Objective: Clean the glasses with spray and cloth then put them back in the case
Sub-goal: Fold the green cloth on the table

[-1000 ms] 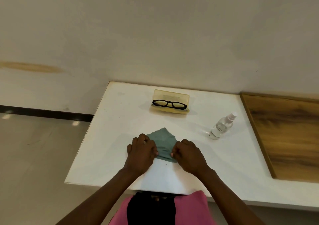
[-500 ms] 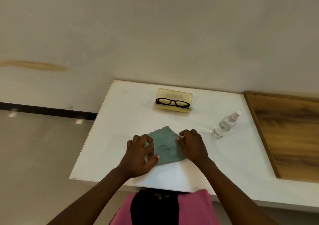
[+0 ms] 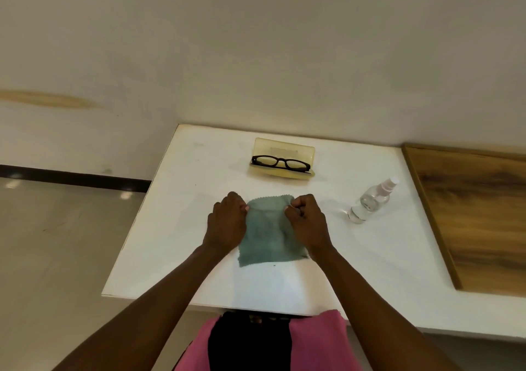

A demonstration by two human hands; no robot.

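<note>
While pinching the far corners of the green cloth [image 3: 269, 235], one in the left hand [image 3: 227, 222] and one in the right hand [image 3: 307, 222], holding it spread flat on the white table [image 3: 176, 228]. Early stage, by the look of it: glasses [image 3: 280, 163] unwiped in the open yellow case [image 3: 283, 160], spray bottle [image 3: 371, 203] untouched to the right. Compared with half a second ago, cloth unfolded from a crumpled triangle into a rectangle, hands shifted to its top corners.
</note>
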